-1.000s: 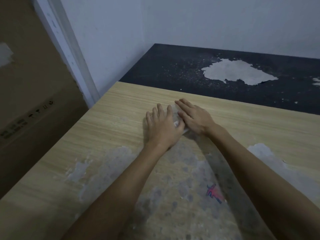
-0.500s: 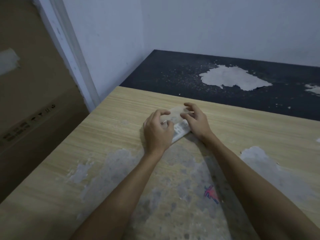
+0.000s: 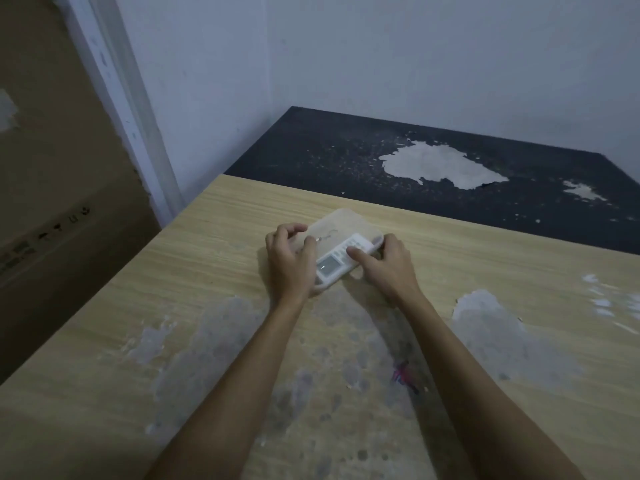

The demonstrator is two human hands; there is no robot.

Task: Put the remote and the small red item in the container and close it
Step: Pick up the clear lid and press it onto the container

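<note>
A wood-grain table (image 3: 485, 265) fills most of the view, its surface worn to grey patches in the near half. Beyond its far edge, toward 12 and 1 o'clock, a black surface (image 3: 311, 157) with a pale peeled patch is seen, backed by white walls. A brown box (image 3: 52, 202) is seen off the table at 9 o'clock.

Two bare forearms are extended from 6 o'clock toward the middle of the table. The left hand (image 3: 289, 263) is curled over the 8 o'clock side of the container (image 3: 341, 225), fingers bent onto its top and thumb laid on the lid. The right hand (image 3: 386, 268) is pressed against the container's 4 o'clock side, its thumb set on top over the remote (image 3: 337, 259). The container is thus clamped between both hands.

The container, a clear flat box, rests on the table at the middle, lying along the 7-to-1 o'clock line. The white remote is seen through the clear lid, lying inside along the right side, screen end toward 7 o'clock. A small wire hook (image 3: 327, 235) is seen inside at the remote's 10 o'clock. Whether the lid is fully latched cannot be told. The red item cannot be made out.
</note>
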